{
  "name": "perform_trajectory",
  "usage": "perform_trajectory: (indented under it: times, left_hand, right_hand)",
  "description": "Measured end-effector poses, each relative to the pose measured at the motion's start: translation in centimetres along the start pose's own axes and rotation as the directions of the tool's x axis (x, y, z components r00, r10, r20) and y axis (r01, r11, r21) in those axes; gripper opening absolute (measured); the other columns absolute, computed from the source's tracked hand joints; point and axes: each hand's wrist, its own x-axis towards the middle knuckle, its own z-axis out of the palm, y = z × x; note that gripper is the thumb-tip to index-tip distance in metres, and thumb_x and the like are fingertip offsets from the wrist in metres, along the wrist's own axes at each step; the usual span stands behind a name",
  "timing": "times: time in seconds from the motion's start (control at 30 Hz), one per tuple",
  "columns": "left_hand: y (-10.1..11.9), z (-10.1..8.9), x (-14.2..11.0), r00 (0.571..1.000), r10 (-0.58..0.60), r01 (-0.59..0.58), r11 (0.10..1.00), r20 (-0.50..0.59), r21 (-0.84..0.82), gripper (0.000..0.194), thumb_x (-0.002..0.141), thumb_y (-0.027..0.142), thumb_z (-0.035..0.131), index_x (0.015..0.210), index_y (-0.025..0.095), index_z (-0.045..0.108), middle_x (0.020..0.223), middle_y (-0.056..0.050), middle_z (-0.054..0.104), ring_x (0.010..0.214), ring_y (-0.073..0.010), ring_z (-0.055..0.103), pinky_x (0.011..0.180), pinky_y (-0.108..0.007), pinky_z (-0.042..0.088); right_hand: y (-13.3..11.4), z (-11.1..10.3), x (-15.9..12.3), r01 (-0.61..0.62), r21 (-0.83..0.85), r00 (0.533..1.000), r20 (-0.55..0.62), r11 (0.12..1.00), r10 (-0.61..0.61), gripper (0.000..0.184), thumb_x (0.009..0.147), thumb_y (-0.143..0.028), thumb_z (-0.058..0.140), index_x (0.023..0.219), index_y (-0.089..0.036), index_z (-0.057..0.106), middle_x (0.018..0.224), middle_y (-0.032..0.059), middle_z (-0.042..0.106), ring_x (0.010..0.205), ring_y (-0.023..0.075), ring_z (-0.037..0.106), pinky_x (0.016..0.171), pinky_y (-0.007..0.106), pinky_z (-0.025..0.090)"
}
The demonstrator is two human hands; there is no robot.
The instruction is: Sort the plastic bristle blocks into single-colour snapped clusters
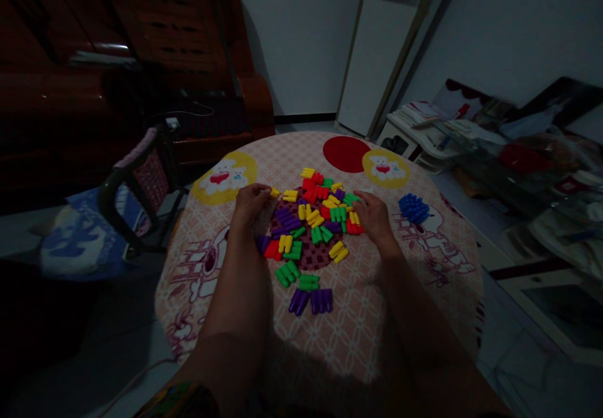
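Note:
My left hand (253,203) is at the left side of a loose pile of plastic building blocks, its thumb and fingers pinched on a yellow block (274,192). On the pile's right side, my right hand (373,214) has its curled fingertips at a green block (350,198). Red blocks (315,187), purple blocks (287,218), and more yellow and green ones lie between the hands, some joined or overlapping. Nearest me are two purple blocks, one of them upright to my view (321,301). Dim light blurs the finer details.
The round table (348,336) has a patterned cloth. A spiky blue cluster (414,208) lies right of my right hand. A chair (141,185) stands left, with a wooden sofa (188,47) behind. Cluttered glass-topped furniture (494,160) stands on the right.

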Motion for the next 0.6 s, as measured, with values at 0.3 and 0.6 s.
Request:
perform_trajectory:
  times: [0.3, 0.6]
  left_hand:
    - [0.1, 0.0, -0.1, 1.000, 0.006, -0.006, 1.000, -0.006, -0.004, 0.033, 0.074, 0.026, 0.062, 0.102, 0.013, 0.074, 0.073, -0.004, 0.071, 0.061, -0.0148, 0.063, 0.060, -0.025, 0.050]
    - [-1.2, 0.1, 0.9, 1.000, 0.029, -0.030, 0.999, 0.006, 0.031, 0.035, 0.075, 0.028, 0.061, 0.104, 0.012, 0.073, 0.076, -0.005, 0.071, 0.063, -0.0152, 0.063, 0.060, -0.025, 0.049]
  right_hand:
    - [-0.5, 4.7, 0.7, 0.120, 0.048, 0.960, 0.248, 0.992, -0.128, 0.040, 0.092, -0.030, 0.059, 0.129, -0.016, 0.066, 0.134, 0.0143, 0.066, 0.128, 0.0267, 0.058, 0.112, 0.044, 0.042]
    - [-2.6, 3.3, -3.4, 0.282, 0.252, 0.847, 0.387, 0.926, -0.363, 0.030, 0.096, -0.033, 0.060, 0.121, -0.025, 0.073, 0.132, 0.0087, 0.068, 0.127, 0.0237, 0.060, 0.112, 0.044, 0.043]
